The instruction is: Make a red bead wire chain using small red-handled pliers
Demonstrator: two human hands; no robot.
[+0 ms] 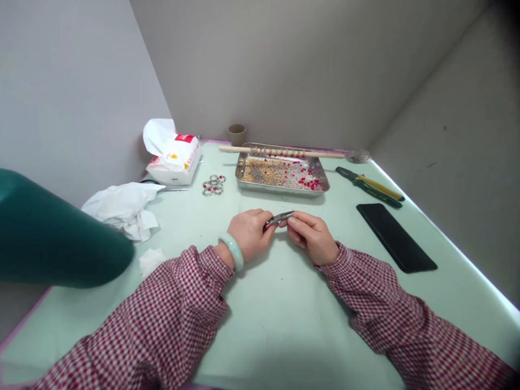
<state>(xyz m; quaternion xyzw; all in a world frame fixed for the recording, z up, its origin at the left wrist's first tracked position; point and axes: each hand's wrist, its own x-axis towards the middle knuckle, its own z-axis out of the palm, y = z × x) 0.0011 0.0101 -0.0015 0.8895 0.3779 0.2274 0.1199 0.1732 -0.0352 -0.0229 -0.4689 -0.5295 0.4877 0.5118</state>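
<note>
Pale green desk (284, 325), grey walls. Left hand (251, 234) and right hand (314, 236) meet mid-desk, both pinched on metal tool (279, 218). Tool's long axis runs left-right between fingertips, equally near both. Bead tray (280, 189) lies just beyond.

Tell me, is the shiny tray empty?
No, not empty: small gold and red beads cover the bottom of the tray.
</note>
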